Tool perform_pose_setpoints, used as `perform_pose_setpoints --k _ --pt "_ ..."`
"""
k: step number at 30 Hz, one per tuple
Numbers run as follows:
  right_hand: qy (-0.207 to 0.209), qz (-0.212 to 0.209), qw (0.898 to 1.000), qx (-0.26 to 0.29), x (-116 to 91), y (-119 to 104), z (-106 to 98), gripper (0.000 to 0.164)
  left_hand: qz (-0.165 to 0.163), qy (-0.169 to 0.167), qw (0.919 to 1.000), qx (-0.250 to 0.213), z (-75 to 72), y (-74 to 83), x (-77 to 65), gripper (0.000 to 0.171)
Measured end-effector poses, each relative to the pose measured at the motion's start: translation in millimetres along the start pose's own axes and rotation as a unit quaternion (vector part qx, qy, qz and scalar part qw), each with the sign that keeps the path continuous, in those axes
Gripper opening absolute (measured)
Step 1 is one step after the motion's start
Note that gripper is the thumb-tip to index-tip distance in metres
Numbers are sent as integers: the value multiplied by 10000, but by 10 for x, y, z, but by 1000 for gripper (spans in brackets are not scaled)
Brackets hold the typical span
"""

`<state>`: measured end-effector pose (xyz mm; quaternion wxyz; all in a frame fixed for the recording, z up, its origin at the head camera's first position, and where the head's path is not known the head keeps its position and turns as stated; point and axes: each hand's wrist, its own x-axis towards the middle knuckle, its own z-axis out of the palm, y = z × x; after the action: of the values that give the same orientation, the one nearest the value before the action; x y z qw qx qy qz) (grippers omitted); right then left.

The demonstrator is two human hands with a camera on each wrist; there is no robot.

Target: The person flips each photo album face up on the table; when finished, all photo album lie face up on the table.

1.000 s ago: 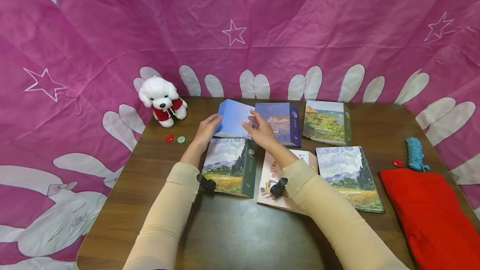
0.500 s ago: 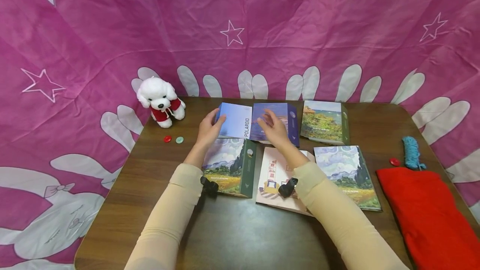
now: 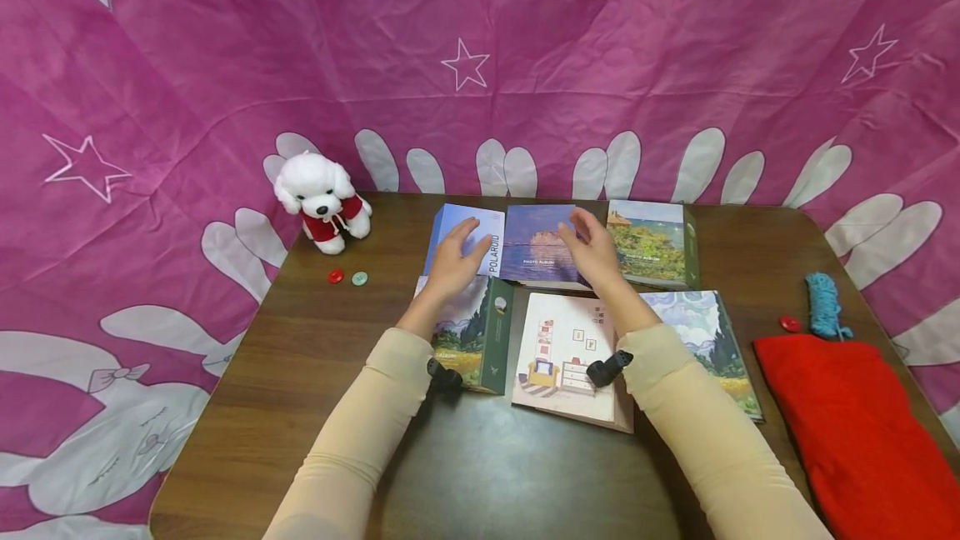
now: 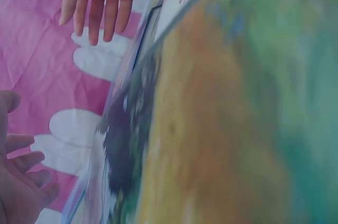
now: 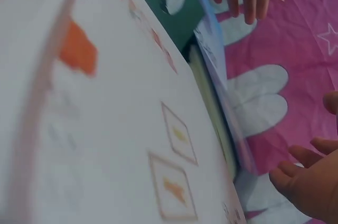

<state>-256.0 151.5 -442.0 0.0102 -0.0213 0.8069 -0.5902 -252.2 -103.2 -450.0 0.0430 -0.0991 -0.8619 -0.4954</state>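
Basically, a pink cloth backdrop printed with white rabbits and stars (image 3: 645,40) fills the rear, behind a brown wood-grain table with rounded corners (image 3: 255,373). Long bright-red fabric piece (image 3: 855,423) at the table's right side.

Six albums lying flat, two rows of three. Front: green-spined album with a painted wheat field (image 3: 480,340) at left, cream album with a drawn chair and dresser (image 3: 555,357) in the middle, matching wheat-field album (image 3: 701,340) at right. Back: pale-blue POLAROID album (image 3: 495,232) at left, purple-blue album with a sea cliff (image 3: 536,240) in the middle, green-spined album with a coastal garden (image 3: 652,240) at right.

White plush dog in a red top (image 3: 322,198), back left.

Left hand (image 3: 453,261): released, fingers loosely spread, over the POLAROID album's lower part. Right hand (image 3: 596,252): also released, fingers slightly bent, by the sea-cliff album's right side. Neither grips anything; contact with covers can't be told.

Teal yarn bundle (image 3: 823,307) just beyond the red fabric. Small stuff: red button (image 3: 335,277) beside pale-green button (image 3: 360,278), near the dog; second red button (image 3: 789,323) by the yarn.
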Motion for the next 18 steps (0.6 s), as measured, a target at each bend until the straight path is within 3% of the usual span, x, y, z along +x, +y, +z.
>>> perform_pose_setpoints --k 5,8,13,18 --pt "275 87 9994 194 1 36 -188 65 48 -183 9997 -166 153 100 20 53" --pt "261 147 9991 287 -7 68 -240 66 -235 -434 9973 -543 266 168 20 53" --pt "-308 421 9977 422 -16 126 -250 70 -781 -902 9901 -735 462 259 19 58" --pt "-799 811 9935 61 -51 168 -306 76 -849 -1144 9892 -349 599 278 30 60"
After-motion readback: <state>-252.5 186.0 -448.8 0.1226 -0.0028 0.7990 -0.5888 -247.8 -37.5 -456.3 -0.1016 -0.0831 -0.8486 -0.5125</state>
